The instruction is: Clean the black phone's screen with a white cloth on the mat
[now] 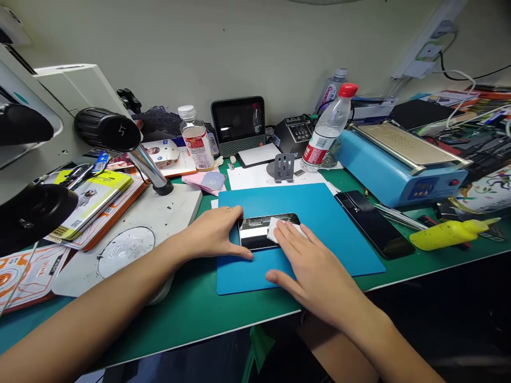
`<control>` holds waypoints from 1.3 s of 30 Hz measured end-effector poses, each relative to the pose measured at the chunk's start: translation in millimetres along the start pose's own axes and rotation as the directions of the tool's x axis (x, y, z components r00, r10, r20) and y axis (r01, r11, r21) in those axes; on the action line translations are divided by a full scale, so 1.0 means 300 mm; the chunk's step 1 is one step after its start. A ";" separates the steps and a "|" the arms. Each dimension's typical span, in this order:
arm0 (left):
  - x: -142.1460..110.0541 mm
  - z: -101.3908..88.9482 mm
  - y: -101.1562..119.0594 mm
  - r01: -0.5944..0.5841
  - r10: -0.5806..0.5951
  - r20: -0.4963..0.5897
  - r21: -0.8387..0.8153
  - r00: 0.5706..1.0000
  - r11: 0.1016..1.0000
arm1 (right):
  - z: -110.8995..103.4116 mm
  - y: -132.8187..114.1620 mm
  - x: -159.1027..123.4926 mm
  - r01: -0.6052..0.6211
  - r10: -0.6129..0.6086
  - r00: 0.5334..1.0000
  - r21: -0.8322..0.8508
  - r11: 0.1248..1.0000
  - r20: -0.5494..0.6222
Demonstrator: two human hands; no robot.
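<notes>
A phone (255,232) with a glossy black, reflective face lies flat on the blue mat (303,198). My left hand (213,234) braces its left end, thumb along the near edge and fingers at the far corner. Under the fingertips of my right hand (307,255) is a small white wipe (273,230), pressed onto the phone's face. The right thumb stands apart, over the mat. My fingers and the wipe hide the phone's right part.
Right of the mat lie a long black device (375,226), tweezers (399,217) and a yellow squeeze bottle (449,234). Behind them stands a blue heating plate machine (395,165). A microscope stand base (167,213) is at left. Bottles and a small display (238,118) line the back.
</notes>
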State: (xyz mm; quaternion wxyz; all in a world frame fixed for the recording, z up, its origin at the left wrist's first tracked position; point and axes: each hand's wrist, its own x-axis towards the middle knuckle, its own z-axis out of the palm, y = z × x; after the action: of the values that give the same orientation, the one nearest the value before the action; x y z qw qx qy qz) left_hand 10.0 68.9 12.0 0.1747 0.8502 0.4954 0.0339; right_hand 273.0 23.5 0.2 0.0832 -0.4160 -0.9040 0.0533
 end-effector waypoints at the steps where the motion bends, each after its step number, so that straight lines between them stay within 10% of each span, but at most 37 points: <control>1: -0.001 0.001 -0.001 -0.003 0.003 0.000 0.004 1.000 1.000 | 0.004 -0.003 -0.021 0.018 -0.018 1.000 0.010 1.000 0.008; 19: -0.010 -0.007 0.040 0.068 -0.069 -0.088 -0.015 0.994 0.998 | 0.021 0.155 -0.047 -0.259 0.257 0.966 -0.036 0.965 -0.039; 23: -0.016 0.008 0.042 0.043 -0.058 -0.219 -0.074 0.974 0.996 | -0.029 0.101 0.005 -0.141 0.147 0.977 0.051 0.989 -0.153; 29: -0.020 0.017 0.041 -0.122 0.031 -0.388 -0.212 0.921 0.970 | -0.070 0.073 0.110 0.084 -0.074 0.993 0.104 0.991 -0.096; 39: -0.028 0.014 0.013 -0.478 0.187 -0.636 -0.322 0.749 0.817 | -0.087 0.044 0.153 0.110 -0.061 0.988 0.385 0.916 -0.139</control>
State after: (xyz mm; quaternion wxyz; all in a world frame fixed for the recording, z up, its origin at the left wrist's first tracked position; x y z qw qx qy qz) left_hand 9.9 59.1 10.2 0.2055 0.8073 0.3363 0.4392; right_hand 258.5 67.8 28.5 0.2227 -0.3535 -0.8855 0.2032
